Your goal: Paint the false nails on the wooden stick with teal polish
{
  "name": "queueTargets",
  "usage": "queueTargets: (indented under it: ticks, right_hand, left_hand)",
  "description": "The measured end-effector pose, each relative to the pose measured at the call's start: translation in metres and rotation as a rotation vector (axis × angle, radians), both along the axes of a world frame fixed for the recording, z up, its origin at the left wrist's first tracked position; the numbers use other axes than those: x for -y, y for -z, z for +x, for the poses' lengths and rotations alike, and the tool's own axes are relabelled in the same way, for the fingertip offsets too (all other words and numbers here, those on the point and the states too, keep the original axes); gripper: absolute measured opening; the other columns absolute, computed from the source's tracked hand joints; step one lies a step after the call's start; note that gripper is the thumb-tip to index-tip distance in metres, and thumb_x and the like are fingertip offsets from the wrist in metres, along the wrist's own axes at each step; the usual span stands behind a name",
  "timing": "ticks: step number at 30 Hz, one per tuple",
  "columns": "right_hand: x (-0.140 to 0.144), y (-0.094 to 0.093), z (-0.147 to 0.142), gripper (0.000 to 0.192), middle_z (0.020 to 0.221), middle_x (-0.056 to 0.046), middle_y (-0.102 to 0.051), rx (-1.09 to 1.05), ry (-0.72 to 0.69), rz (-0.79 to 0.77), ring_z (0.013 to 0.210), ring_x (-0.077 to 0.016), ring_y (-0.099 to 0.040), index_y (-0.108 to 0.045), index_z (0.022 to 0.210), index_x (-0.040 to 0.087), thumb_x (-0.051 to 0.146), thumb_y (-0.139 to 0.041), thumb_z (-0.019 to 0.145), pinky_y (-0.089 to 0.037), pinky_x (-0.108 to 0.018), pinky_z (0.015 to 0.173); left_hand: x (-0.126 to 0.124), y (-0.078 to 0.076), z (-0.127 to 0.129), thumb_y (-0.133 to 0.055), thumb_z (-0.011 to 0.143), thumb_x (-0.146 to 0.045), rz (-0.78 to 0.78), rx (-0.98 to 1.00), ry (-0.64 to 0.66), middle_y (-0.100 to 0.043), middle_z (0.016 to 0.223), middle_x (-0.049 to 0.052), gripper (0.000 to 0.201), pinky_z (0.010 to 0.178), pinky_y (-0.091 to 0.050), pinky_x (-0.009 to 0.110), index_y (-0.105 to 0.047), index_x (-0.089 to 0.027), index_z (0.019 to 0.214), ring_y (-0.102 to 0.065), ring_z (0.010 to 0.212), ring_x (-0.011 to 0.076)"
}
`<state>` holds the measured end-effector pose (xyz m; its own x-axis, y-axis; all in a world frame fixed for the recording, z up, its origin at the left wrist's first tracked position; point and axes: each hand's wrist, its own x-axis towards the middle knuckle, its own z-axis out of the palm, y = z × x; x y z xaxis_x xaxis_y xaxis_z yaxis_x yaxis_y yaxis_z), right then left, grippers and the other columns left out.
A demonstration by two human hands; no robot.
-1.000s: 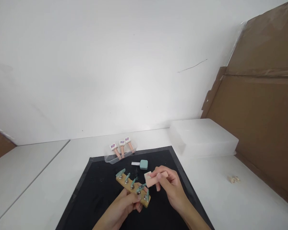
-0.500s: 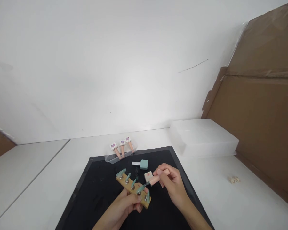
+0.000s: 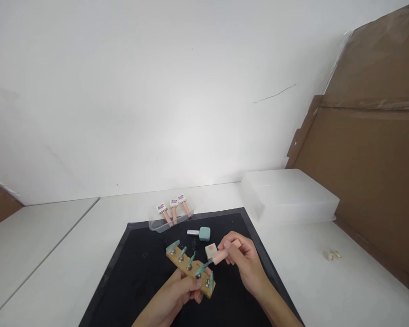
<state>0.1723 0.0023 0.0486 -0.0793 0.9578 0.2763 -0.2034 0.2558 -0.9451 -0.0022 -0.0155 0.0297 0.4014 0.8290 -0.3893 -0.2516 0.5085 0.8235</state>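
Observation:
My left hand (image 3: 182, 288) grips the lower end of a wooden nail stand (image 3: 194, 271), which is tilted down to the right. Several green false nails (image 3: 190, 260) sit on its metal studs. Pinched in my right hand (image 3: 243, 259) is a nail polish brush (image 3: 221, 256) with a pink handle. Its dark tip meets, or nearly meets, the false nail (image 3: 201, 270) second from the lower end. A white square polish bottle (image 3: 211, 250) stands just behind the brush handle; its lower part is hidden.
Both hands are over a black mat (image 3: 136, 259). A green bottle with a silver cap (image 3: 204, 234) lies farther back. Behind it, a clear tray (image 3: 162, 227) holds three pink-capped bottles (image 3: 174, 209). A translucent box (image 3: 289, 195) and small cream-coloured pieces (image 3: 332, 255) are to the right.
The nail stand has shifted very slightly right and down. The brush tip remains at the same false nail, and both hands keep their holds.

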Motion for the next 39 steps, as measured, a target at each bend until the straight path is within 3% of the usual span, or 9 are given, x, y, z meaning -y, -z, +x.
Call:
queueTargets:
  ticks: [5, 12, 20, 27, 32, 36, 39]
  right_hand:
    - [0.004, -0.005, -0.001, 0.02, 0.056, 0.002, -0.053, 0.09, -0.107, 0.103, 0.047, -0.0095, -0.041, -0.064, 0.07, 0.018, 0.03, -0.053, 0.081, -0.035, -0.023, 0.051]
    - [0.001, -0.002, 0.0, 0.023, 0.054, 0.001, -0.055, 0.03, 0.016, 0.051, 0.048, -0.0117, -0.044, -0.059, 0.062, 0.018, 0.028, -0.051, 0.081, -0.036, -0.024, 0.051]
    - [0.004, -0.007, -0.002, 0.02, 0.056, 0.001, -0.053, 0.081, -0.059, 0.113, 0.048, -0.0115, -0.043, -0.063, 0.065, 0.018, 0.026, -0.052, 0.08, -0.035, -0.025, 0.052]
    - [-0.002, 0.001, 0.0, 0.023, 0.053, 0.002, -0.053, -0.026, 0.041, 0.032, 0.047, -0.011, -0.041, -0.058, 0.059, 0.018, 0.025, -0.051, 0.08, -0.033, -0.024, 0.049]
    - [0.0, 0.004, -0.003, 0.025, 0.054, 0.002, -0.049, -0.186, -0.067, -0.085, 0.044, -0.0091, -0.034, -0.058, 0.061, 0.017, 0.035, -0.055, 0.077, -0.028, -0.022, 0.044]
    - [0.003, -0.001, -0.007, 0.025, 0.05, 0.003, -0.045, -0.097, -0.143, -0.104, 0.043, -0.0086, -0.034, -0.06, 0.062, 0.016, 0.035, -0.055, 0.078, -0.027, -0.023, 0.044]
    - [0.001, -0.002, -0.006, 0.021, 0.051, 0.003, -0.048, -0.025, -0.087, -0.108, 0.044, -0.0089, -0.036, -0.059, 0.06, 0.016, 0.029, -0.056, 0.075, -0.027, -0.022, 0.044]
  left_hand:
    - [0.0, -0.006, 0.002, -0.063, 0.062, -0.018, -0.028, 0.004, -0.019, -0.055, 0.058, -0.002, 0.018, 0.059, -0.036, 0.027, -0.058, -0.015, 0.08, -0.046, 0.052, 0.0098]
    - [0.0, -0.003, 0.002, -0.064, 0.061, -0.017, -0.016, 0.029, -0.016, -0.06, 0.073, 0.001, 0.02, 0.06, -0.036, 0.027, -0.059, -0.015, 0.081, -0.045, 0.052, 0.0083]
    - [0.001, -0.009, 0.005, -0.063, 0.06, -0.017, -0.031, 0.005, -0.021, -0.053, 0.055, -0.003, 0.017, 0.058, -0.036, 0.026, -0.06, -0.015, 0.076, -0.045, 0.051, 0.0098]
    - [0.001, -0.009, 0.005, -0.064, 0.061, -0.019, 0.002, -0.012, 0.006, -0.059, 0.07, 0.0, 0.02, 0.06, -0.036, 0.026, -0.062, -0.015, 0.081, -0.045, 0.052, 0.0085]
    - [0.001, -0.012, 0.006, -0.064, 0.061, -0.02, 0.017, -0.053, 0.02, -0.054, 0.063, -0.002, 0.021, 0.061, -0.035, 0.027, -0.061, -0.016, 0.081, -0.043, 0.055, 0.0098]
    - [0.001, -0.011, 0.006, -0.063, 0.062, -0.021, 0.031, -0.093, 0.04, -0.053, 0.066, -0.002, 0.018, 0.063, -0.034, 0.028, -0.06, -0.017, 0.08, -0.043, 0.059, 0.0107]
    - [0.002, -0.012, 0.006, -0.063, 0.062, -0.021, 0.065, -0.089, 0.073, -0.052, 0.067, -0.002, 0.016, 0.063, -0.034, 0.027, -0.061, -0.017, 0.077, -0.042, 0.059, 0.0104]
